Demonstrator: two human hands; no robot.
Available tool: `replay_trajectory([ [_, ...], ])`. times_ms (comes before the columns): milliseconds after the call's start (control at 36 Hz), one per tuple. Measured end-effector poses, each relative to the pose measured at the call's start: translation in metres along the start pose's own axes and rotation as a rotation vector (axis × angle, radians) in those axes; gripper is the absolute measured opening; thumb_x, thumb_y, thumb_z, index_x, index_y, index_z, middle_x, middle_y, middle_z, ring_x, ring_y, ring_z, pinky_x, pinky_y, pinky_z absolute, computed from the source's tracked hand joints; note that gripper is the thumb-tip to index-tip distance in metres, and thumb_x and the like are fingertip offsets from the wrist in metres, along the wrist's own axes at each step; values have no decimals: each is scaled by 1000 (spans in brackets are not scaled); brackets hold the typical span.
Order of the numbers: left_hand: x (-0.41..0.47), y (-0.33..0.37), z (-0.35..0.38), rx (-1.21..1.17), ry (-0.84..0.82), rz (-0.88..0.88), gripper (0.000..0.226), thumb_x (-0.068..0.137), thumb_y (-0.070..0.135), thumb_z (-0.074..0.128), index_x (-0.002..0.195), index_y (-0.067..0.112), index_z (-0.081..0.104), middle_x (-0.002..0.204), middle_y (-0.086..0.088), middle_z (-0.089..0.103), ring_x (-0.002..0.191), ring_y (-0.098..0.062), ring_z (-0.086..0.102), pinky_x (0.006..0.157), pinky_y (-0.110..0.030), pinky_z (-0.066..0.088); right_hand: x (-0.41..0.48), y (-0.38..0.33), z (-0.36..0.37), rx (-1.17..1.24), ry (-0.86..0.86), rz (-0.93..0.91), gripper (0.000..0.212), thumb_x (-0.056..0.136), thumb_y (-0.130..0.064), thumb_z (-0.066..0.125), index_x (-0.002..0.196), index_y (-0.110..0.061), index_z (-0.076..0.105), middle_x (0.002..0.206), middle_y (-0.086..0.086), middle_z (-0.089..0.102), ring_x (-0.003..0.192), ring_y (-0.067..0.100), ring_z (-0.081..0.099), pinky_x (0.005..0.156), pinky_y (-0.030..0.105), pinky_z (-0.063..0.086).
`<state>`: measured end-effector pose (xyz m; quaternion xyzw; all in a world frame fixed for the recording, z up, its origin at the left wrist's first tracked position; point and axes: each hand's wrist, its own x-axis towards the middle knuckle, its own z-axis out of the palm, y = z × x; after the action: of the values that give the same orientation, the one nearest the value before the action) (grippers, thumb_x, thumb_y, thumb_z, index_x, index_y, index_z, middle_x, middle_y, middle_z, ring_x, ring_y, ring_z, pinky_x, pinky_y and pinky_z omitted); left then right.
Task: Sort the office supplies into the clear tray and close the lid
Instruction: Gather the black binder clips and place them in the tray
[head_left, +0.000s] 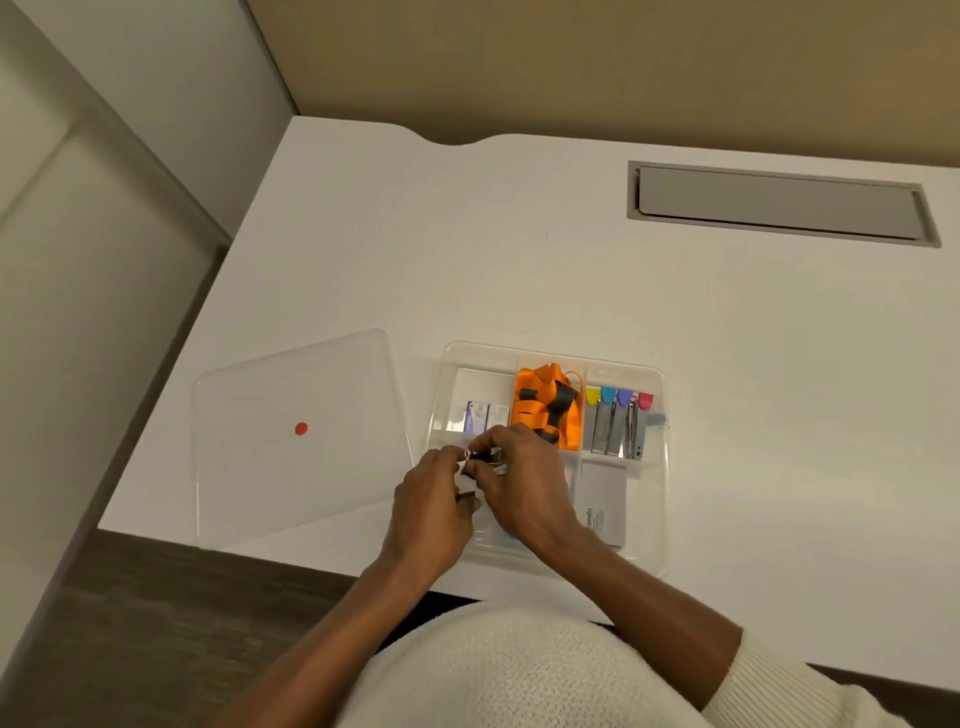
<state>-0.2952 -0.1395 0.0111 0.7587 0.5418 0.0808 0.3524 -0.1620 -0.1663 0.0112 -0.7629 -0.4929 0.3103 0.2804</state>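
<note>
The clear tray (655, 467) sits at the table's near edge. Its compartments hold small boxes (480, 415), an orange and black lanyard (545, 408), several staple removers with coloured tops (618, 423) and a white card pack (602, 501). My left hand (434, 506) and my right hand (519, 486) meet over the tray's front left part. Both pinch a small black binder clip (488, 460) with metal wire handles between their fingertips. The clear lid (296, 436), marked with a red dot, lies flat on the table to the left of the tray.
The white table (519, 270) has a grey cable hatch (779, 205) at the back right. Its left edge drops to the floor beside a pale partition (78, 260). A blue item shows partly under my right wrist inside the tray.
</note>
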Motion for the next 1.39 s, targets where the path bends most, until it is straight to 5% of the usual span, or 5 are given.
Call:
replay_trajectory([
  [333, -2, -14, -34, 174, 137, -53, 24, 88, 24, 79, 109, 22, 67, 88, 7, 69, 71, -10, 64, 58, -27, 52, -14, -1, -6, -121, -72, -153, 40, 85, 5, 71, 119, -16, 69, 116, 3, 72, 97, 12, 70, 82, 20, 58],
  [722, 3, -33, -26, 78, 199, -248, 12, 94, 17, 71, 87, 23, 63, 75, 13, 64, 62, -9, 61, 51, -27, 46, 14, 110, -143, -32, 735, 135, 16, 86, -9, 66, 95, -22, 72, 94, -7, 73, 78, 10, 68, 73, 39, 59],
  [1000, 4, -32, -24, 56, 175, -367, 11, 94, 19, 70, 85, 23, 66, 76, 10, 65, 67, -13, 61, 55, -26, 45, 30, 180, -137, -212, 198, 173, 50, 74, -28, 87, 121, -27, 70, 110, -3, 65, 85, 11, 65, 78, 35, 58],
  [1250, 13, -26, -23, 113, 133, -367, 15, 92, 14, 68, 85, 27, 64, 77, 11, 65, 69, -15, 63, 61, -35, 57, 28, 191, -121, -318, 299, 142, 11, 84, -11, 71, 91, -19, 71, 88, -6, 52, 77, 20, 58, 65, 27, 40],
  [1389, 12, -27, -25, 98, 130, -375, 22, 92, 14, 68, 81, 31, 61, 75, 16, 63, 67, -9, 61, 61, -31, 54, 24, 177, -138, -155, 457, 268, 10, 81, -26, 80, 84, -26, 71, 87, -1, 67, 70, 15, 66, 72, 34, 53],
])
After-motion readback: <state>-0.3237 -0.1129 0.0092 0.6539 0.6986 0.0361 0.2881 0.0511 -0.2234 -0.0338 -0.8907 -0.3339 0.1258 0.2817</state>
